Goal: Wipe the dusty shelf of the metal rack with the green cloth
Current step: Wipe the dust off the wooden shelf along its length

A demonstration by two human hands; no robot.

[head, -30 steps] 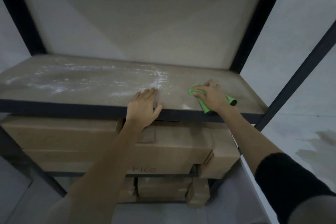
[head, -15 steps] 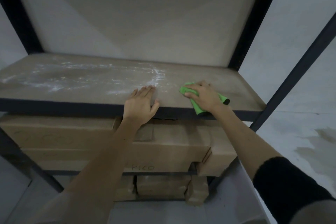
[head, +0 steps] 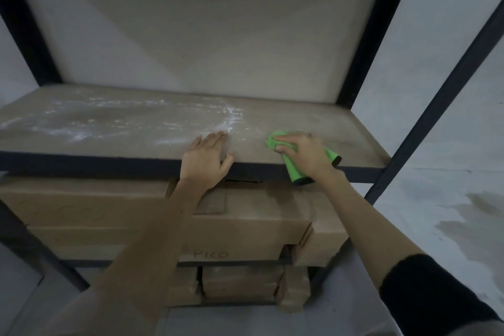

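While the right hand (head: 306, 154) presses down on the green cloth (head: 293, 169), fingers curled over its bunched front end, the cloth's tail trails back under the palm and hangs over the shelf's dark front edge. Just left of it, the left hand (head: 207, 158) lies flat on the shelf (head: 122, 128), fingers straight and together, thumb spread toward the cloth. White dust (head: 81, 135) streaks the board out beyond and to the left of that flat hand. Below both wrists sit stacked cardboard boxes (head: 245, 215).
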